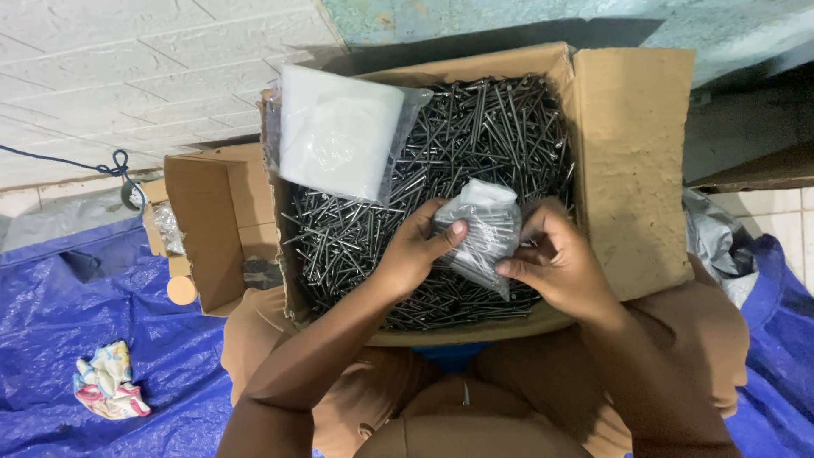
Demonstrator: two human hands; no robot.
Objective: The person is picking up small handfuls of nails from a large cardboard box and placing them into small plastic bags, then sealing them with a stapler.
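A cardboard box (644, 161) in front of me is full of long grey steel nails (483, 136). Over the nails I hold a small clear plastic bag (485, 233) with nails inside it. My left hand (415, 250) grips the bag's left side, thumb on its front. My right hand (555, 259) pinches its right lower edge. A stack of empty clear plastic bags (339, 131) leans on the box's far left corner.
A smaller open cardboard box (212, 220) stands to the left with some items inside. A crumpled colourful cloth (106, 382) lies on the blue tarpaulin (68, 297). A white tiled wall (102, 76) and grey plastic sheeting (716, 237) border the area.
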